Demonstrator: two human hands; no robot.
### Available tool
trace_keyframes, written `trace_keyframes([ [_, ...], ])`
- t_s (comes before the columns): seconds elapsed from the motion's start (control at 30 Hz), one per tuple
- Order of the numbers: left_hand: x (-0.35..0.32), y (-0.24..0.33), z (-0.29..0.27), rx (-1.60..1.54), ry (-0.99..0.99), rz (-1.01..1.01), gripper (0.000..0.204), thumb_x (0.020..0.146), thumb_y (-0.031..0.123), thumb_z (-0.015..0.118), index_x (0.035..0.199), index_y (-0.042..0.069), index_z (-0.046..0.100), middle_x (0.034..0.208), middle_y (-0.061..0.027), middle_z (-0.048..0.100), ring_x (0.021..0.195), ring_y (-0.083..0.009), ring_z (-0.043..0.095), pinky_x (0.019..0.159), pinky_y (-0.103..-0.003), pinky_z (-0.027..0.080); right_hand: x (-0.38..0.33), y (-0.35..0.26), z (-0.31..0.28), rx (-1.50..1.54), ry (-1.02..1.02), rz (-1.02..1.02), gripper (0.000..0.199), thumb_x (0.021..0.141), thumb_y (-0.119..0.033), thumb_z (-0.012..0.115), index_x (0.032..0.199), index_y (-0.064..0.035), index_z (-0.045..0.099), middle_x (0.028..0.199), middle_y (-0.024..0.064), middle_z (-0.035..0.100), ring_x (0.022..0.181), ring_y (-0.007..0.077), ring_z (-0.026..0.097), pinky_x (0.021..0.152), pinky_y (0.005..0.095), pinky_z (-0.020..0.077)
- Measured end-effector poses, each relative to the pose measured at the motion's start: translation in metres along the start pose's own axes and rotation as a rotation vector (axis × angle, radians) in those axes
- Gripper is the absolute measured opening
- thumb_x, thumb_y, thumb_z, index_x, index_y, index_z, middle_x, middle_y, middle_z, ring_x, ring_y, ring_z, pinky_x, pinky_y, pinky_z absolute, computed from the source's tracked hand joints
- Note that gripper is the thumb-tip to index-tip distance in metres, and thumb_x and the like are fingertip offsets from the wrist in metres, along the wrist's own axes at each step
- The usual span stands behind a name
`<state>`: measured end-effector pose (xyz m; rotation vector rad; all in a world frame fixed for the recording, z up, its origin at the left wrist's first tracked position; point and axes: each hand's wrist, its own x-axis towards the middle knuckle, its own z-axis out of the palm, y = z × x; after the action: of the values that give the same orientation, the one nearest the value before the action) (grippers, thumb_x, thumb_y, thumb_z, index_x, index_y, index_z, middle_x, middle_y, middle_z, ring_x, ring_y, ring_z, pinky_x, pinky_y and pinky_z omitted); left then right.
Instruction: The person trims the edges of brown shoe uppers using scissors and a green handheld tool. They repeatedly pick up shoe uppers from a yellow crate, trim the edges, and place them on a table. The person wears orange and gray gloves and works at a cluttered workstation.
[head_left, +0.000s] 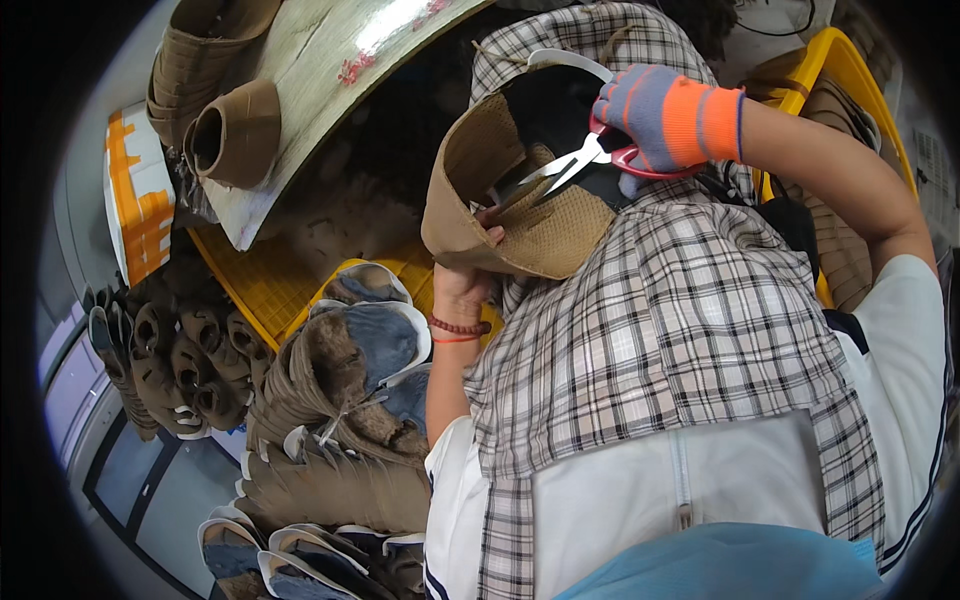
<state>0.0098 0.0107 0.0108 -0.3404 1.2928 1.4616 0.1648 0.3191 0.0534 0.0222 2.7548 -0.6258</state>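
In my lap, against a plaid apron (650,330), rests a brown shoe upper (455,200). Its tan textured inside and a dark lining face up, and a white strip curves along its far edge. My left hand (470,278), bare with a beaded bracelet, grips the near left rim, its fingertips showing inside. A pair of scissors (572,168) with red handles is in my gloved right hand (660,110), fingers closed around the handles. The blades are parted and point left, over the upper's inside close to my left fingertips. Whether they touch the material I cannot tell.
Nested brown uppers (340,490) with white edges and fuzzy linings are piled at the left. Others (235,135) stand on a pale table (310,90) at the upper left. Yellow crates stand beneath the table (250,290) and beyond my right arm (835,60).
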Motion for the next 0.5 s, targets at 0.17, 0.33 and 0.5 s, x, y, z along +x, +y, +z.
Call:
trace_keyframes([
  [0.17,-0.004,0.002,0.007,-0.034,-0.009,-0.039,0.040,0.070,-0.009,0.071,0.108,-0.002,0.061,0.104,-0.0099,0.062,0.097,-0.0230,0.059,0.086,-0.039,0.051,0.016,-0.012,-0.009,-0.021,-0.214,0.048,0.034,0.075,-0.032,0.066,0.096,-0.0060,0.064,0.076,0.0113,0.065,0.075,0.0308,0.064,0.064,0.0379,0.0520],
  [0.33,-0.007,0.006,0.014,-0.031,-0.048,-0.052,0.038,0.073,-0.007,0.069,0.109,-0.003,0.061,0.107,-0.0115,0.062,0.099,-0.0248,0.059,0.088,-0.040,0.051,0.014,-0.015,-0.013,-0.020,-0.286,0.118,0.044,0.074,-0.043,0.068,0.095,-0.0040,0.065,0.071,0.0127,0.065,0.071,0.0321,0.065,0.063,0.0382,0.0525],
  [0.5,-0.006,0.005,0.014,-0.060,-0.066,-0.055,0.037,0.074,-0.007,0.068,0.110,-0.004,0.060,0.106,-0.0127,0.062,0.098,-0.0263,0.060,0.089,-0.040,0.051,0.011,-0.026,-0.015,-0.006,-0.232,0.089,0.072,0.060,-0.065,0.071,0.094,-0.0014,0.065,0.082,0.0128,0.065,0.081,0.0297,0.064,0.070,0.0356,0.0524],
])
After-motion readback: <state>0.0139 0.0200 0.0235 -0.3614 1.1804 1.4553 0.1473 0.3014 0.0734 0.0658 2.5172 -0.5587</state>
